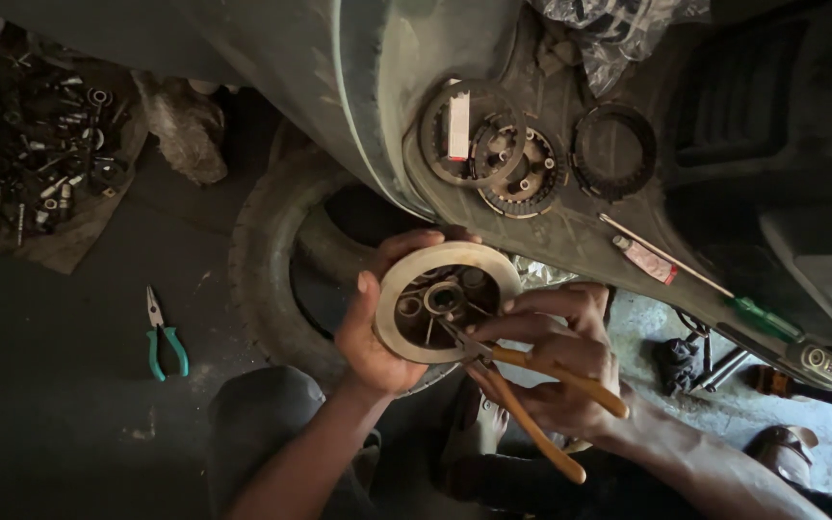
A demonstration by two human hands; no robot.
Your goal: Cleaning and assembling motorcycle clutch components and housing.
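Left hand (377,332) clamped round a metal drum (447,300) mid-frame, right hand (560,361) squeezing yellow-handled pliers (532,385) poking into it.

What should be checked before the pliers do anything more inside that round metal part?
1. Left hand grips the round metal clutch drum with the pale ring face: ok.
2. Right hand holds the orange-handled pliers: ok.
3. Plier tips reach the drum's centre hub: ok.
4. Tips actually gripping a clip: cannot tell.
5. Loose toothed clutch plates rest apart on the grey scooter body: ok.
6. Spare teal-handled pliers lie on the dark floor: ok.
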